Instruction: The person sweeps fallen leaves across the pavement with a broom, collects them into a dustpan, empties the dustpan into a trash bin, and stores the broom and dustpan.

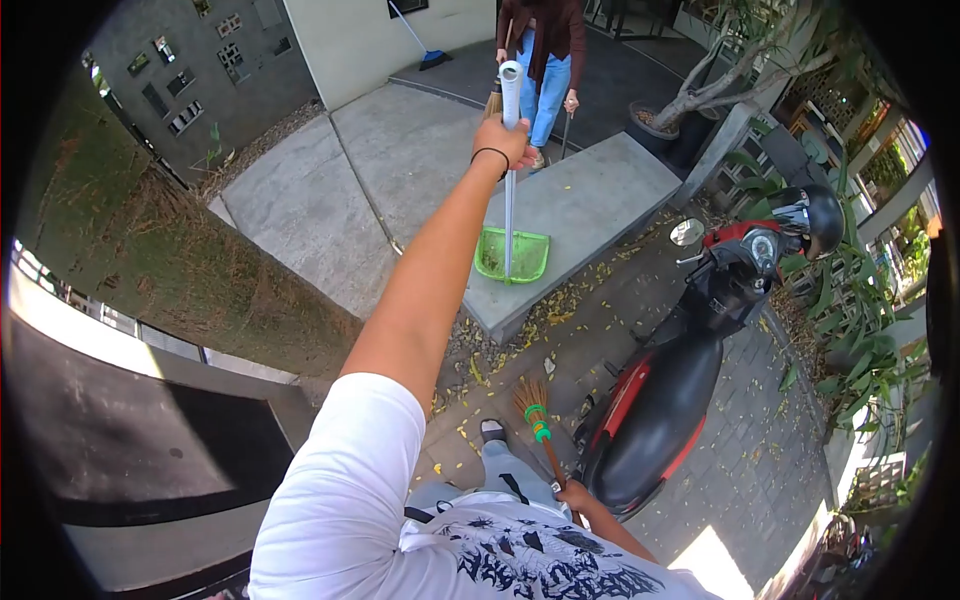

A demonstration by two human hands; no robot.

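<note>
My left hand [503,142], its arm stretched out ahead, is closed round the long pale handle of a green dustpan [512,255]. The dustpan stands on a raised concrete slab [605,195], its handle upright and its tray near the slab's edge. Low by my right hip, my right hand [575,497] grips the wooden handle of a broom [532,400] with stiff straw bristles and green binding. Its bristles point forward and down, close to the leaf-strewn paving. Part of the right-hand grip is small and partly hidden.
A parked motorbike [660,400] with a black helmet [823,220] is at my right. Beyond the slab stands another person [545,60] holding a stick. A blue broom [433,58] leans against the wall. Fallen yellow leaves lie along the slab's foot. A potted tree [655,130] stands behind.
</note>
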